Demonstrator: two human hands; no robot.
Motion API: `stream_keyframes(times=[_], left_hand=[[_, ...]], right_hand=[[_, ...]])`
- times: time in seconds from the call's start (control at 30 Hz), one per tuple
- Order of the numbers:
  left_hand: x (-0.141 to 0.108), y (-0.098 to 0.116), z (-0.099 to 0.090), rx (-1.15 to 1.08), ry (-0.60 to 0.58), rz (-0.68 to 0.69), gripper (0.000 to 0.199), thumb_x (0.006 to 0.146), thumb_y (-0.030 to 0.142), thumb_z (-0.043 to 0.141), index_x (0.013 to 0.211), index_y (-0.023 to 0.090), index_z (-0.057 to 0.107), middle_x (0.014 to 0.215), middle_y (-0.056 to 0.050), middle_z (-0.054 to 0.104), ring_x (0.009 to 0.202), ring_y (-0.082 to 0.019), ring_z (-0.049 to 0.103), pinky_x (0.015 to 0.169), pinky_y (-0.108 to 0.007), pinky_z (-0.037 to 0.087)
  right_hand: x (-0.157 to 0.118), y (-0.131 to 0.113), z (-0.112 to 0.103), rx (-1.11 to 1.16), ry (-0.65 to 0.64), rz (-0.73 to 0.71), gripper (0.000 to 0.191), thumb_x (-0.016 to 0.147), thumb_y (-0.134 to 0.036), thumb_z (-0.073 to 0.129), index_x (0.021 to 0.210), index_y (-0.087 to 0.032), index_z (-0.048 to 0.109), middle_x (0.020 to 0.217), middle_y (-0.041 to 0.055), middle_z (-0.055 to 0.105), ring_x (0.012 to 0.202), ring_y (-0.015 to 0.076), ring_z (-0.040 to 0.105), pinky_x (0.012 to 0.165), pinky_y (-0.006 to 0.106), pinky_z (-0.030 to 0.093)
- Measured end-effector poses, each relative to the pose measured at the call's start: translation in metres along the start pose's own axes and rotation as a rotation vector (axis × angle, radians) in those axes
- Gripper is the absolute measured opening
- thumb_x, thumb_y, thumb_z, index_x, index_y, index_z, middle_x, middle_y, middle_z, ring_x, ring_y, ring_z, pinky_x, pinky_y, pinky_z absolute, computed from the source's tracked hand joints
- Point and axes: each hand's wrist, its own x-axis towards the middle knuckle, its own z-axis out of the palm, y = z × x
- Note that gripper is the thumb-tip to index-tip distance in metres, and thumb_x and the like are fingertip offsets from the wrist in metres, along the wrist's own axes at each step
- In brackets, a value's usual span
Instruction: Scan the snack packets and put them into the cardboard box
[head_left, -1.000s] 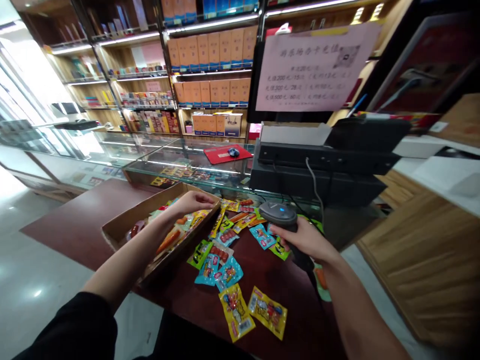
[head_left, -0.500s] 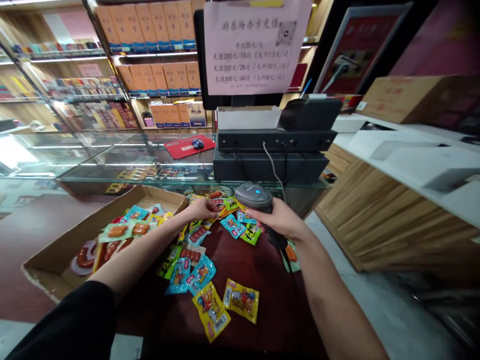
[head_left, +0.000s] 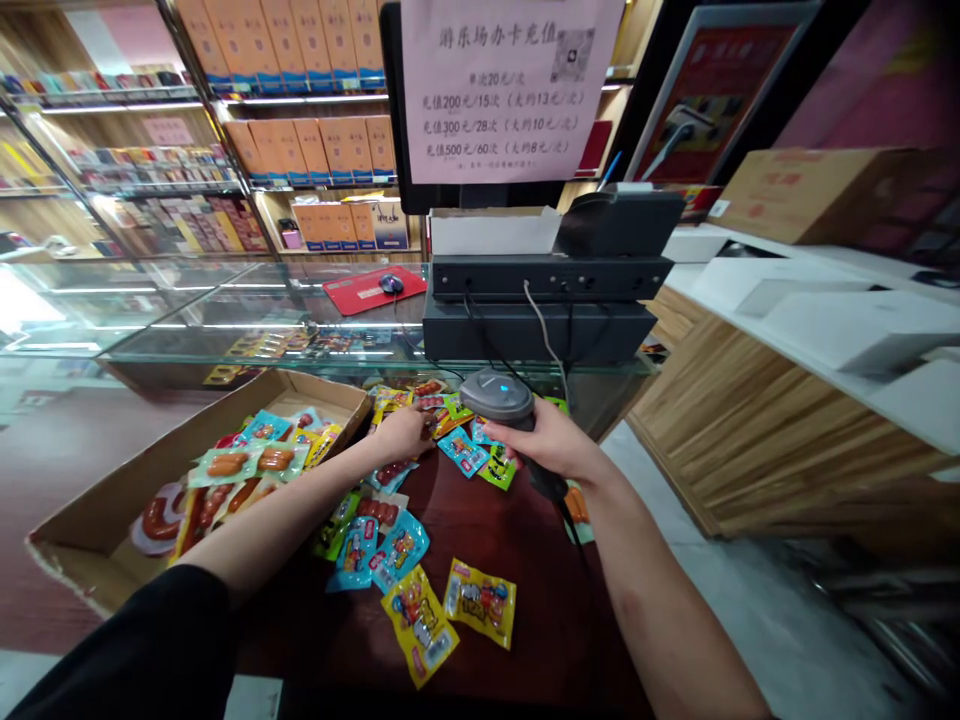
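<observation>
My right hand (head_left: 551,440) is wrapped round the handle of a grey barcode scanner (head_left: 496,394) with a blue light, held over the dark red table (head_left: 517,545). My left hand (head_left: 405,434) reaches into the pile of snack packets, fingers bent together; what they pinch is too small to make out. Blue packets (head_left: 463,451) and a green packet (head_left: 499,467) lie between the hands. Nearer to me are two yellow packets (head_left: 481,603) and several blue and green ones. An open cardboard box (head_left: 82,530) with sausage packets (head_left: 229,464) stands left, partly behind my left forearm.
Behind the pile stands a glass counter (head_left: 262,300) with a red mat (head_left: 373,291), a mouse and a black cash drawer (head_left: 536,331). A pink sign (head_left: 506,90) hangs on a monitor. The scanner's cable drops at the right. Wooden cabinets (head_left: 780,430) stand further right.
My left hand has dipped slightly lower into the packets, with its fingers less visible. The view has shifted a little; the scanner stays in my right hand.
</observation>
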Motion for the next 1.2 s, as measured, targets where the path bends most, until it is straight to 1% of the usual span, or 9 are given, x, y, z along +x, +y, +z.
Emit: stream_keyframes(times=[0.27,0.43,0.53,0.63,0.77,0.87,0.97,1.07,1.2], left_hand=[[-0.017,0.027,-0.001,0.215,-0.062,-0.037,0.031,0.081,0.012,0.048,0.104,0.006,0.067,0.096,-0.022,0.068,0.091,-0.032,0.069,0.075,-0.037,0.052],[-0.023,0.024,-0.018,-0.044,-0.107,0.001,0.063,0.077,0.03,0.062,0.136,0.011,0.05,0.094,-0.016,0.072,0.085,-0.031,0.069,0.069,-0.034,0.05],[-0.025,0.021,-0.025,-0.218,-0.213,0.132,0.053,0.083,0.04,0.057,0.131,0.017,0.058,0.09,-0.01,0.073,0.084,-0.025,0.069,0.073,-0.029,0.048],[-0.024,0.019,-0.019,-0.146,-0.1,0.226,0.038,0.088,0.025,0.049,0.121,0.02,0.066,0.103,-0.01,0.07,0.092,-0.024,0.067,0.079,-0.029,0.047],[-0.016,0.014,0.0,0.167,0.125,0.384,0.049,0.085,0.013,0.05,0.133,0.023,0.057,0.133,-0.015,0.054,0.123,-0.03,0.051,0.099,-0.04,0.04],[-0.01,0.01,0.006,0.264,0.156,0.525,0.037,0.089,0.016,0.05,0.122,0.022,0.064,0.139,-0.013,0.051,0.135,-0.029,0.037,0.11,-0.044,0.028],[-0.008,0.008,0.001,0.264,0.126,0.576,0.023,0.088,0.019,0.053,0.105,0.019,0.069,0.127,-0.013,0.06,0.133,-0.028,0.04,0.113,-0.043,0.024],[-0.01,0.004,-0.007,0.18,0.054,0.521,0.029,0.076,0.026,0.07,0.104,0.018,0.066,0.112,-0.013,0.066,0.122,-0.03,0.05,0.107,-0.042,0.03],[-0.015,-0.009,-0.027,-0.093,-0.046,0.254,0.052,0.062,0.038,0.082,0.106,0.02,0.062,0.094,-0.007,0.068,0.092,-0.025,0.062,0.083,-0.031,0.042]], right_hand=[[0.001,0.001,0.003,0.005,-0.015,0.015,0.032,0.078,-0.048,0.07,0.089,-0.018,0.065,0.054,0.001,0.061,0.042,0.0144,0.054,0.043,0.028,0.045],[0.0,-0.002,0.005,0.017,-0.004,0.036,0.032,0.076,-0.047,0.072,0.088,-0.018,0.065,0.055,0.0009,0.061,0.043,0.0142,0.054,0.042,0.027,0.043],[-0.001,-0.005,0.006,-0.019,-0.002,-0.005,0.03,0.076,-0.046,0.072,0.084,-0.018,0.065,0.054,0.0004,0.061,0.045,0.0142,0.054,0.044,0.027,0.044],[-0.001,-0.005,0.006,-0.023,-0.014,-0.008,0.03,0.077,-0.047,0.071,0.079,-0.018,0.064,0.054,0.0005,0.061,0.045,0.0141,0.054,0.046,0.027,0.045],[-0.001,-0.004,0.008,0.018,-0.036,0.024,0.031,0.077,-0.048,0.071,0.08,-0.018,0.064,0.055,0.0004,0.061,0.043,0.0137,0.053,0.044,0.027,0.043],[-0.001,-0.004,0.009,0.029,-0.033,0.02,0.03,0.076,-0.048,0.071,0.08,-0.018,0.064,0.055,0.0007,0.061,0.044,0.0139,0.053,0.045,0.027,0.044],[-0.001,-0.004,0.009,0.033,-0.025,0.027,0.03,0.076,-0.047,0.072,0.083,-0.018,0.065,0.056,0.0007,0.061,0.044,0.0142,0.054,0.045,0.027,0.045],[-0.002,-0.005,0.01,0.008,-0.01,0.05,0.031,0.075,-0.046,0.073,0.085,-0.018,0.064,0.057,0.0009,0.062,0.044,0.0143,0.055,0.045,0.027,0.044],[-0.003,-0.009,0.012,-0.032,-0.007,0.043,0.036,0.075,-0.045,0.073,0.096,-0.017,0.065,0.06,0.0006,0.064,0.045,0.0133,0.054,0.047,0.027,0.044]])
